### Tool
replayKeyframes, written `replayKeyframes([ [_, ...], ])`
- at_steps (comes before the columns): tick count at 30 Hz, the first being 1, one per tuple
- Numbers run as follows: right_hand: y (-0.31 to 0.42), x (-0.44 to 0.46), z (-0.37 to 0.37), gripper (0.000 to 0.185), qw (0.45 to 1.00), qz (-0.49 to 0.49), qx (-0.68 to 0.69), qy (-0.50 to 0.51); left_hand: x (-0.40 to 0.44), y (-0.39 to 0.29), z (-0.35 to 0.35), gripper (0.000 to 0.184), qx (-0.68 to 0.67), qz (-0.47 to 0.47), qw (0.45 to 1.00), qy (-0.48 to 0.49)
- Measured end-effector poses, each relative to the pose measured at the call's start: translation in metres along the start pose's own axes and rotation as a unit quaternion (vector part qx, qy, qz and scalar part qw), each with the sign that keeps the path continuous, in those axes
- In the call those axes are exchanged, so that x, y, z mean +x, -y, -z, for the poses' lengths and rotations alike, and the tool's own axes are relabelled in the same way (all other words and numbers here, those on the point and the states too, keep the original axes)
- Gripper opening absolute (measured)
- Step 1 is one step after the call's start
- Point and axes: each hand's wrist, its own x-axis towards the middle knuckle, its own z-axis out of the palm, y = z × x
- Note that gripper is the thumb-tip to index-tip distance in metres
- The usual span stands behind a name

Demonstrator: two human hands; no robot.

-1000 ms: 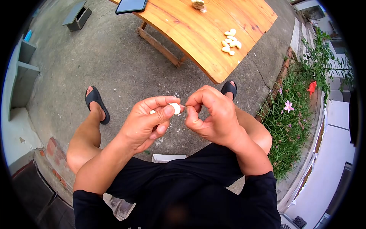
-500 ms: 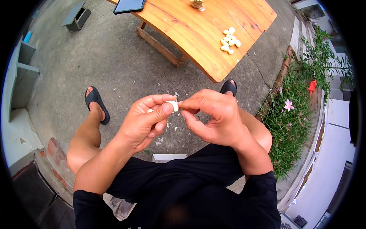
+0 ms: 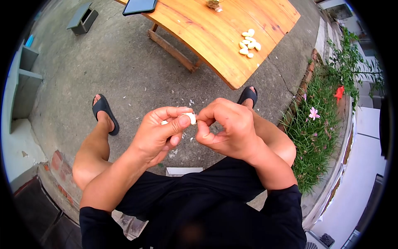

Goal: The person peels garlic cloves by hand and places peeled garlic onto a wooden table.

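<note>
My left hand (image 3: 159, 130) pinches a white garlic clove (image 3: 191, 118) between thumb and index finger, and a bit of another pale piece (image 3: 164, 122) shows between its fingers. At the clove's right side, the thumb and index finger of my right hand (image 3: 228, 128) are pinched together; what they hold, if anything, is too small to make out. Several peeled cloves (image 3: 250, 43) lie in a loose group on the wooden table (image 3: 207, 35). A partly peeled garlic bulb (image 3: 214, 5) sits at the table's far side.
A dark-framed tablet (image 3: 140, 6) lies at the table's left corner. Bits of skin are scattered on the concrete floor (image 3: 137, 79) below my hands. A grey box (image 3: 83, 18) stands at upper left. Grass with pink flowers (image 3: 314, 113) grows along the right.
My right fingers reached the clove's edge, then curled into a tighter pinch beside it. My left hand keeps its hold on the clove, with only a slight shift.
</note>
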Motion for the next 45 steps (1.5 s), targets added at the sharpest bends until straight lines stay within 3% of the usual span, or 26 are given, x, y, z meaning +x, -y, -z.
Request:
replayKeyframes([
  [6, -0.005, 0.003, 0.006, 0.013, 0.998, -0.048, 0.02, -0.021, 0.0, -0.008, -0.002, 0.025, -0.044, 0.004, 0.999, 0.017],
  [11, -0.011, 0.002, 0.011, 0.009, 0.997, -0.069, 0.028, 0.02, 0.001, -0.007, -0.001, 0.025, -0.048, 0.002, 0.999, 0.018],
  [18, -0.005, 0.003, 0.006, 0.016, 0.989, -0.086, 0.121, 0.021, 0.001, -0.005, -0.001, 0.023, -0.009, -0.042, 0.999, 0.009],
  [30, 0.001, 0.0, 0.0, 0.01, 0.987, -0.134, 0.083, 0.016, -0.003, -0.003, -0.008, 0.022, 0.022, -0.024, 0.998, -0.046],
  [36, -0.005, 0.001, 0.001, 0.013, 0.987, -0.102, 0.123, 0.006, 0.0, -0.005, -0.008, 0.023, -0.007, -0.036, 0.999, -0.035],
  [45, -0.005, 0.0, 0.002, 0.008, 0.997, -0.061, 0.049, 0.007, -0.002, -0.006, -0.004, 0.024, -0.001, -0.014, 1.0, 0.017],
])
